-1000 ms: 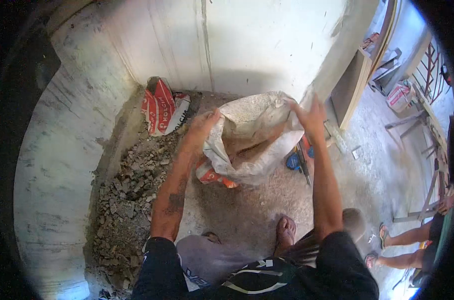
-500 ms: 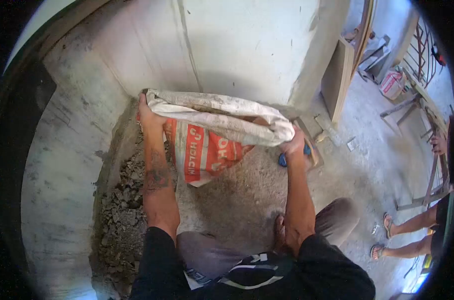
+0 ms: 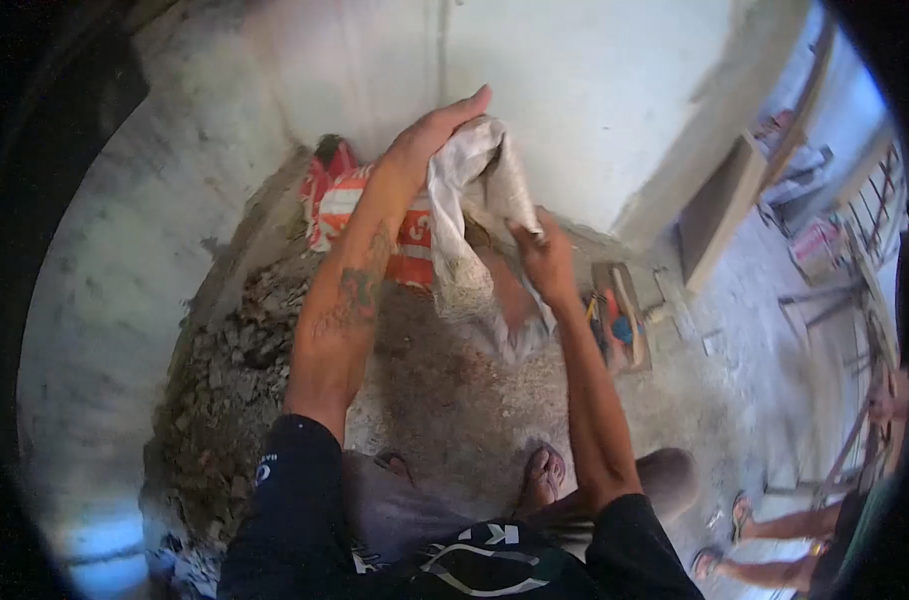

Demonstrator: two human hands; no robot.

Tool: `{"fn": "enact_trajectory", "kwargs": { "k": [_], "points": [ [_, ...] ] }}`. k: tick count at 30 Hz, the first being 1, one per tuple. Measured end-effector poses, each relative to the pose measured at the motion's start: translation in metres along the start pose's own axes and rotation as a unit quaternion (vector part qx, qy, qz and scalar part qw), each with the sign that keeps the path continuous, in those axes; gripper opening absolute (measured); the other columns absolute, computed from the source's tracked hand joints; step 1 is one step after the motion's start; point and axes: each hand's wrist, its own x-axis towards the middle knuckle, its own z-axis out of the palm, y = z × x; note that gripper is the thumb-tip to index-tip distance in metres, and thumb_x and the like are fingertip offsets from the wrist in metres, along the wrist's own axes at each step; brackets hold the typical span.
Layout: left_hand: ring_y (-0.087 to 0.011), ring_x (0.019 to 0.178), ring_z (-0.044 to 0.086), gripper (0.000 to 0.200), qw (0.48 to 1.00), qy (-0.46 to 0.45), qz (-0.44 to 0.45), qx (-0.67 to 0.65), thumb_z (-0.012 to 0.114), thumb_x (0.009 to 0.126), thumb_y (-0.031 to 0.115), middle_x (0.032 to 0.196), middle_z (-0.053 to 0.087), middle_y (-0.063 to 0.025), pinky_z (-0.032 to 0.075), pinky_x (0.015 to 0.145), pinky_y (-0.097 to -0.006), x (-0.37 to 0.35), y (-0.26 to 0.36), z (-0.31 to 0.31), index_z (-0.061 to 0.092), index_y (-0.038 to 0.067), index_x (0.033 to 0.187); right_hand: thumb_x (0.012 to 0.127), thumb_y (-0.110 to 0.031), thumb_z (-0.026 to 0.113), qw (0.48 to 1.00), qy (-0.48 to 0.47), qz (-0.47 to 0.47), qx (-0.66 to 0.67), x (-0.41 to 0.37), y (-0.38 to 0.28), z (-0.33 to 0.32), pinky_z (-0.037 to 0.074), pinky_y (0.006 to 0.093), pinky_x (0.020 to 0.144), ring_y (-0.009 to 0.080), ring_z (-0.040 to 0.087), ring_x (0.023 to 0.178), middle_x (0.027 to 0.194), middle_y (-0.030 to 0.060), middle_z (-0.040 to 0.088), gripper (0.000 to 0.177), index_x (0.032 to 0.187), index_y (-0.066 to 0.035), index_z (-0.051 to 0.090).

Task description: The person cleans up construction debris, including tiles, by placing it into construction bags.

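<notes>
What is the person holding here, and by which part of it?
A white sack, held with both hands. The left hand grips its bunched upper edge, up high; the right hand grips the fabric edge lower down.

Hands of the wearer: two, the left hand (image 3: 429, 135) and the right hand (image 3: 544, 258).
Sacks: two, one white sack (image 3: 456, 195) and one red-and-white sack (image 3: 332, 195).
Debris: one rubble heap (image 3: 234, 370).
Floor items: one wooden tray (image 3: 606, 280), contents blurred.
Boards: one wooden panel (image 3: 719, 215).
Wearer's bare foot (image 3: 546, 478): one clearly seen.
Co-workers: one, with two sandalled feet (image 3: 739, 512).
</notes>
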Motion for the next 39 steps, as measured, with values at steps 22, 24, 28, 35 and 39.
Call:
{"fn": "enact_trajectory", "kwargs": {
  "k": [22,24,28,35,39],
  "points": [
    [-0.0262,0.081,0.063,0.021,0.932,0.197,0.107,0.284,0.06,0.079,0.016,0.092,0.063,-0.0149,0.05,0.076,-0.0378,-0.151,-0.175,-0.124,0.063,0.002,0.094,0.095,-0.048,0.039,0.734,-0.06,0.229,0.636,-0.029,0.115,0.053,0.047,0.0362,0.088,0.0249,0.058,0.1,0.117,0.0148,0.057,0.059,0.123,0.002,0.049],
    [-0.0251,0.076,0.063,0.02,0.961,0.267,0.052,0.05,0.059,0.08,0.017,0.091,0.064,-0.0128,0.051,0.074,-0.0374,-0.153,-0.138,-0.143,0.064,0.004,0.094,0.096,-0.045,0.039,0.782,-0.063,0.271,0.558,-0.031,0.089,0.001,0.047,0.0387,0.091,0.0276,0.058,0.102,0.119,0.0154,0.057,0.056,0.125,0.001,0.048],
    [-0.0264,0.093,0.06,0.051,0.935,0.249,0.241,-0.08,0.045,0.089,0.045,0.104,0.062,-0.0127,0.048,0.085,-0.0402,-0.112,-0.093,-0.173,0.055,0.002,0.115,0.096,-0.044,0.04,0.805,0.077,0.254,0.531,-0.029,0.092,-0.019,0.047,0.0399,0.092,0.0286,0.058,0.102,0.12,0.0159,0.056,0.054,0.125,0.001,0.047],
    [-0.0236,0.094,0.059,0.046,0.927,0.365,0.088,-0.004,0.058,0.085,0.041,0.102,0.061,-0.0106,0.048,0.083,-0.0407,-0.13,-0.167,-0.162,0.057,0.001,0.108,0.092,-0.053,0.043,0.792,0.02,0.227,0.566,-0.017,0.044,0.004,0.047,0.0359,0.09,0.0239,0.057,0.105,0.122,0.012,0.055,0.062,0.128,-0.001,0.046],
    [-0.0268,0.08,0.061,0.032,0.931,0.34,-0.005,-0.131,0.062,0.078,0.02,0.091,0.061,-0.0119,0.051,0.072,-0.0425,-0.131,-0.221,-0.118,0.057,-0.001,0.103,0.091,-0.049,0.05,0.829,-0.054,0.36,0.423,-0.037,0.027,-0.006,0.046,0.036,0.09,0.0241,0.054,0.11,0.123,0.0132,0.054,0.066,0.132,0.001,0.041]
  ]
}}
